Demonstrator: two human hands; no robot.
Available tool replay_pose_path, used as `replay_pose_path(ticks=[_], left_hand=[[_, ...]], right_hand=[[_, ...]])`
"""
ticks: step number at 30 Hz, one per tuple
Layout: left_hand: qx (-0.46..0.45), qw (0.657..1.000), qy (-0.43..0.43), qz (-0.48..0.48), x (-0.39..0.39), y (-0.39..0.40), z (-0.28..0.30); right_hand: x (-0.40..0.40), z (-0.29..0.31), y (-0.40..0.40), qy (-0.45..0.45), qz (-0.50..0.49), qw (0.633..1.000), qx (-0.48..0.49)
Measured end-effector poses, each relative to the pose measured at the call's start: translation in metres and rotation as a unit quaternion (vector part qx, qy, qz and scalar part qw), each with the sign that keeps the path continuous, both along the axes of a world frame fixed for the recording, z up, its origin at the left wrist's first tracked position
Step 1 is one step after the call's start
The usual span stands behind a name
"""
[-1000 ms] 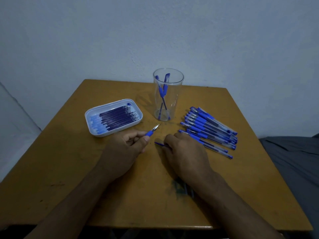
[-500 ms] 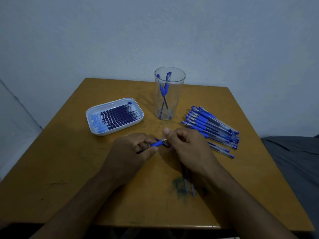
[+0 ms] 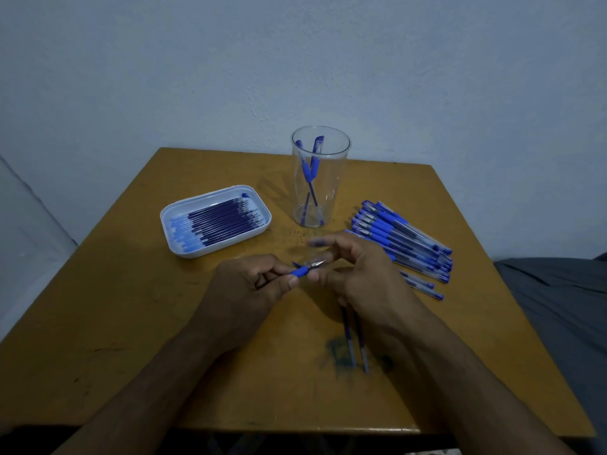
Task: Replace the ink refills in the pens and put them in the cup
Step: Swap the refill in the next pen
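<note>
One clear plastic cup (image 3: 320, 178) at twelve o'clock holds two blue pens (image 3: 310, 169). One white tray (image 3: 184, 247) of refills sits at ten. Two loose refills (image 3: 356, 343) lie at five.

no readable text, labels or numbers on anything

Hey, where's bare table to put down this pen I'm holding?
Bare wood lies along the near left of the table, below the tray of refills. Right side is crowded: pile of pens, two loose refills under your right wrist.
</note>
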State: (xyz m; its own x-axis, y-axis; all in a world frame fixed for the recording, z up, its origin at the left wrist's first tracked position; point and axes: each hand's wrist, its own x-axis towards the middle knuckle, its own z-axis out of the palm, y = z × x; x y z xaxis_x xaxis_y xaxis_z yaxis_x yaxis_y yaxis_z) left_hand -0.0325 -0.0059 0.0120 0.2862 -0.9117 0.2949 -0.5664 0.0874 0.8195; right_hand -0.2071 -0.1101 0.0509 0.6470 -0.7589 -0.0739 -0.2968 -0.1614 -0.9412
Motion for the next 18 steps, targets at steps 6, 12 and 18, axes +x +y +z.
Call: replay_pose_path(ticks=[6,12,18], left_hand=[[-0.001,1.0,0.017,-0.002,-0.0007,0.0003,-0.0015],[0.004,1.0,0.021,0.001,-0.0006,0.0002,-0.002],[0.003,1.0,0.011,-0.002,0.0004,0.0,-0.002]], right_hand=[[-0.0015,-0.0032,0.0003,0.046,-0.034,0.996,-0.065],[-0.0059,0.0003,-0.0039,0.033,0.006,0.999,-0.026],[-0.0035,-0.0024,-0.0018,0.054,-0.033,0.996,-0.069]])
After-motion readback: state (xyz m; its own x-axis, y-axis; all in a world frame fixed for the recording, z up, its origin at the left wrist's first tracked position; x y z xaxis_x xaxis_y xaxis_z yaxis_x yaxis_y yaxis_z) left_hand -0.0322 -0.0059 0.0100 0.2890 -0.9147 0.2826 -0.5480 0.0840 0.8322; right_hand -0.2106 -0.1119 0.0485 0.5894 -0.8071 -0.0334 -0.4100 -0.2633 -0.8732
